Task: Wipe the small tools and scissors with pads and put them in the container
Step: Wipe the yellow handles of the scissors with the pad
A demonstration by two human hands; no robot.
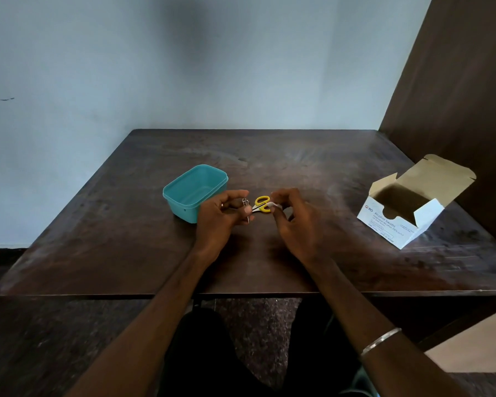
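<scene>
1. Above the table centre, just right of the container, you hold the scissors (261, 204): yellow handles twd your right hand, blades hidden in the left.
2. Left hand (220, 216) grips the blade end, fingers curled round it, plus one small metal tool (246, 209) in the same grip.
3. Right hand (291, 217) pinches a white pad (275, 206) against a handle loop.
4. To wipe well: keep the left grip firm, rub the pad round each loop, then work twd the blades w/o touching edges.
5. Count: 1 scissors, 1 tool seen, 1 pad, 1 teal container (194, 190), looks empty, 1 open swab box (413, 207) on the table (327, 167).
</scene>
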